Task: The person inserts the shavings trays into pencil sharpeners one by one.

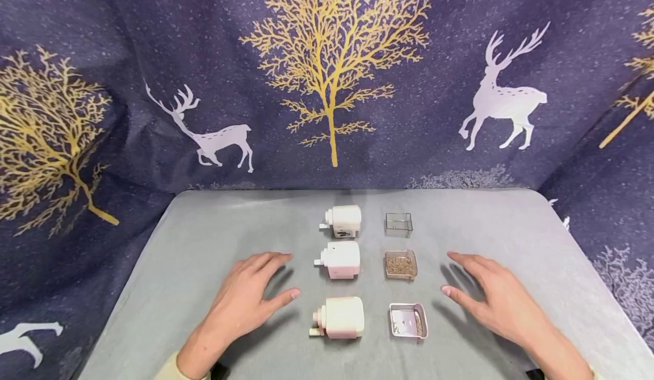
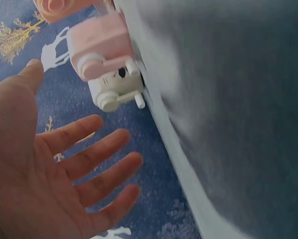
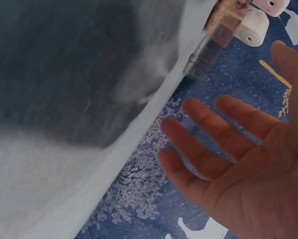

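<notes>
Three crank pencil sharpeners stand in a column at mid-table: a white one at the back, a pale pink one in the middle and a cream one in front. To their right lie three shavings trays: a clear one, one with brown shavings and a pinkish one with a few bits inside. My left hand, fingers spread, is left of the sharpeners and touches none. On the trays' right, my right hand holds nothing, its fingers apart. Crank handles point left, toward my left hand.
The grey table has rounded back corners. Behind it hangs a dark blue cloth printed with gold trees and white deer, which also shows at both sides.
</notes>
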{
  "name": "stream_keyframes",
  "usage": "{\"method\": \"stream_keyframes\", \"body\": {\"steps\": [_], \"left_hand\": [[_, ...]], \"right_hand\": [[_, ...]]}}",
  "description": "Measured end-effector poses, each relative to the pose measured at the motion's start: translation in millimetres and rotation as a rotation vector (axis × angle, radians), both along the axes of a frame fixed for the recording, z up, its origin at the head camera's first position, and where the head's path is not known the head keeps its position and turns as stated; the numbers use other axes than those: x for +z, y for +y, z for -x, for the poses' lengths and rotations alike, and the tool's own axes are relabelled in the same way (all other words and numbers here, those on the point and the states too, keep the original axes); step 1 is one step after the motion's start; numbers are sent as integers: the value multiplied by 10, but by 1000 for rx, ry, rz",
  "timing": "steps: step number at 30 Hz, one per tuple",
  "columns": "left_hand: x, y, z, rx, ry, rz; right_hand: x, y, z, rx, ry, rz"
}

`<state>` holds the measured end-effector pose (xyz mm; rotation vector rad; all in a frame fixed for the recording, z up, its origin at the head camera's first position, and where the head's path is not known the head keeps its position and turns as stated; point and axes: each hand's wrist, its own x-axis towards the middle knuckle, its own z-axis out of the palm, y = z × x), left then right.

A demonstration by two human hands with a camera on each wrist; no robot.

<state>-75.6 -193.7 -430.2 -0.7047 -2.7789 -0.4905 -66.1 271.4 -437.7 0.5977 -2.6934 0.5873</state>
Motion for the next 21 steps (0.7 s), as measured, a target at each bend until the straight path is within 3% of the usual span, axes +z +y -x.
{"method": "stream_keyframes", "body": {"steps": [7, 21], "left_hand": [[-27, 133, -74, -16, -53, -16], [-30, 336, -181, -130, -117, -26]], "right_hand": [[3, -78, -59, 24, -27, 7], [23, -225, -153, 77, -62, 11]]}}
